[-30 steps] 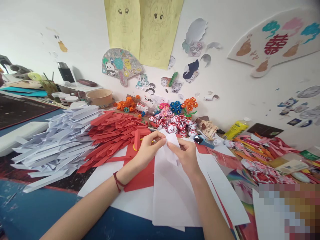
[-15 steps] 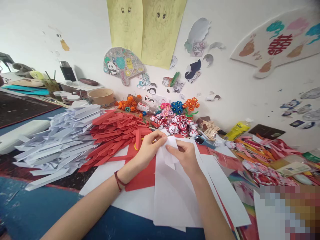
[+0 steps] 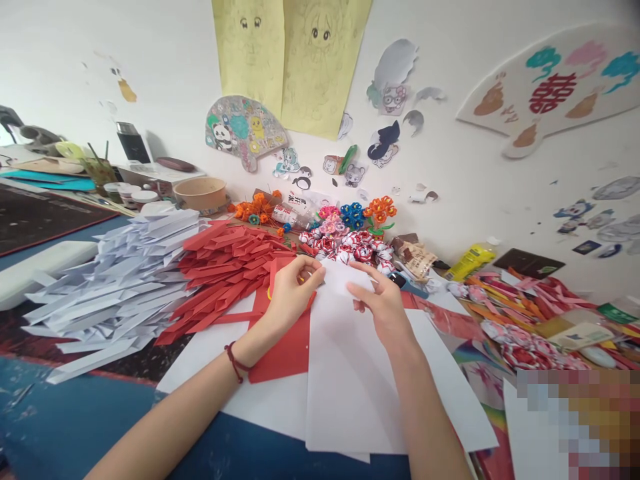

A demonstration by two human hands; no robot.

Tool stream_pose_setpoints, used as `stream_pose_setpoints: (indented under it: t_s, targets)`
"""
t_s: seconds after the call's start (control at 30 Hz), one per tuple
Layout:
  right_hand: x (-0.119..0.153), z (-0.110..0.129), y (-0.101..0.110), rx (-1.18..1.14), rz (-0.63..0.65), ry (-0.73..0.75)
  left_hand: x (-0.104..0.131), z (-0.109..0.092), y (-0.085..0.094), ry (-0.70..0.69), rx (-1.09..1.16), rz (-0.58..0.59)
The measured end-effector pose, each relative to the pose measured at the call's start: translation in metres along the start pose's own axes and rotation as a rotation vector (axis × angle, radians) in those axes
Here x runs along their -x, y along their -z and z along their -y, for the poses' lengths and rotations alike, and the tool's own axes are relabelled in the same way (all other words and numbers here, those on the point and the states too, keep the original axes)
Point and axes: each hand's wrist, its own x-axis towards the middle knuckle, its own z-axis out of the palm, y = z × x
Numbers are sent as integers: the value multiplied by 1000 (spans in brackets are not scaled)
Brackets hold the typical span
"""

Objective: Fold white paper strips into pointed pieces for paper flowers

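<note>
A small piece of white paper (image 3: 343,275) is stretched between my two hands, above larger white sheets (image 3: 350,387). My left hand (image 3: 291,293), with a dark red cord bracelet at the wrist, pinches its left edge between thumb and fingers. On the opposite side my right hand (image 3: 385,303) grips the paper, thumb on top and fingers behind. Under my left hand lies a sheet of red paper (image 3: 280,353). To the left are a pile of folded red paper strips (image 3: 225,273) and a larger heap of folded white paper strips (image 3: 125,273).
Red-and-white paper balls (image 3: 360,247) and small craft flowers (image 3: 353,215) sit behind my hands. Colourful strips (image 3: 540,293) and a yellow bottle (image 3: 470,261) are on the right. A round tan bowl (image 3: 200,193) stands at the back left, near a long white case (image 3: 50,272).
The white paper has gone from a folded, narrow shape to lying more flat and spread out. My right hand has moved slightly right, away from my left hand.
</note>
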Motion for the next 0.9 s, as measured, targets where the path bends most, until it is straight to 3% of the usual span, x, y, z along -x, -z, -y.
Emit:
stream_pose_setpoints:
  t_s: [0.2,0.4,0.7,0.9]
  targets:
    - [-1,0,-1,-254,-3,-8,1,-2,-1,113,211,-9]
    - [3,-1,-14,-47,156,54,4,-10,-4,206,353,87]
    - [3,-4,-15,73,30,91,8,-7,-8,184,252,205]
    - [3,-5,-15,139,-32,150,10,-11,-9,83,114,274]
